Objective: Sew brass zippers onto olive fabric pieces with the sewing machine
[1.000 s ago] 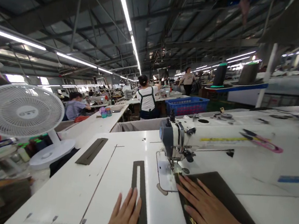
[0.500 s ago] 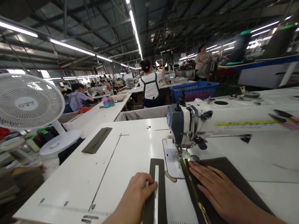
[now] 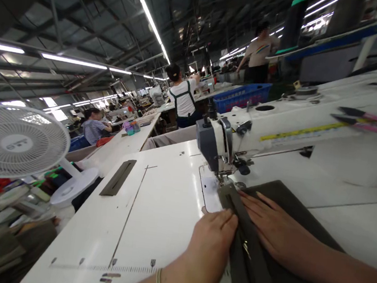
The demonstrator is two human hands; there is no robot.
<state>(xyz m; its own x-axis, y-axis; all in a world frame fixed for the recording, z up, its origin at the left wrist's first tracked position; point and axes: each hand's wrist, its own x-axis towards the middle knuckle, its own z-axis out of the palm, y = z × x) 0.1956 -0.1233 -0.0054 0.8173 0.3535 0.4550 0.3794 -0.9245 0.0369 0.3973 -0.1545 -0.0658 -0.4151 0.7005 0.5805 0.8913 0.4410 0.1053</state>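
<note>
Garment factory with industrial sewing machines (image 3: 217, 147)

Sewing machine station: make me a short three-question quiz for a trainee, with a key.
1. True or false: the right hand lies on the dark fabric panel.
2. Multiple choice: what stands to the left of the white sewing table?
A. a white electric fan
B. a floor lamp
C. a stack of cartons
3. Fill in the colour: the measuring tape along the sewing machine arm is ____.

Key: 1 true; 2 A; 3 yellow.
</note>
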